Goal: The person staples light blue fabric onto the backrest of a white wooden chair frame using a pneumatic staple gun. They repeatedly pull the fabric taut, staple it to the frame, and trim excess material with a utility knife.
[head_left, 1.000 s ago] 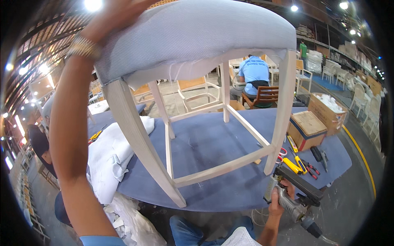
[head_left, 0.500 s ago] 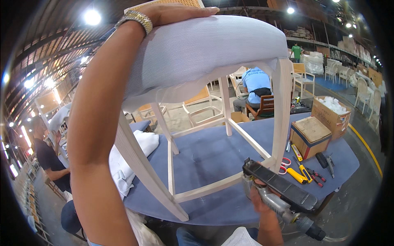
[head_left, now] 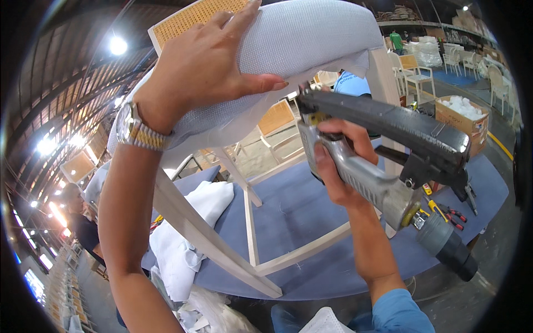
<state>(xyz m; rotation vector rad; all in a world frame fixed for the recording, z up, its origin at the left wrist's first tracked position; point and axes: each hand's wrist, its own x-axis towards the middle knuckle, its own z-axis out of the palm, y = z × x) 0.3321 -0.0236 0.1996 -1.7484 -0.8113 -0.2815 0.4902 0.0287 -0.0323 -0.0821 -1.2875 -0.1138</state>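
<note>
A pale wooden chair frame (head_left: 219,238) stands on a table with a grey-blue top, its seat (head_left: 319,36) padded in light grey woven fabric. My left hand (head_left: 200,64) lies open across the seat's near side, fingers stretched upward and thumb apart along the lower fabric edge. In my right hand (head_left: 341,166) is a pneumatic staple gun (head_left: 388,119), black on top with a silver grip. Its nose is raised close to the underside edge of the seat, right of my left thumb; whether it touches is unclear. Yellow cane webbing (head_left: 191,25) shows behind the seat.
White folded cloth (head_left: 180,238) lies at the table's left. Pliers and yellow-handled tools (head_left: 438,211) are partly hidden by the staple gun. A cardboard box of white stuffing (head_left: 463,111) stands right. An air hose trails at lower right. A person in black (head_left: 86,222) is at left.
The staple gun has risen from beside the lower rail to the seat's underside. My left hand has shifted from the seat's top down over its near side, and the seat appears nearer.
</note>
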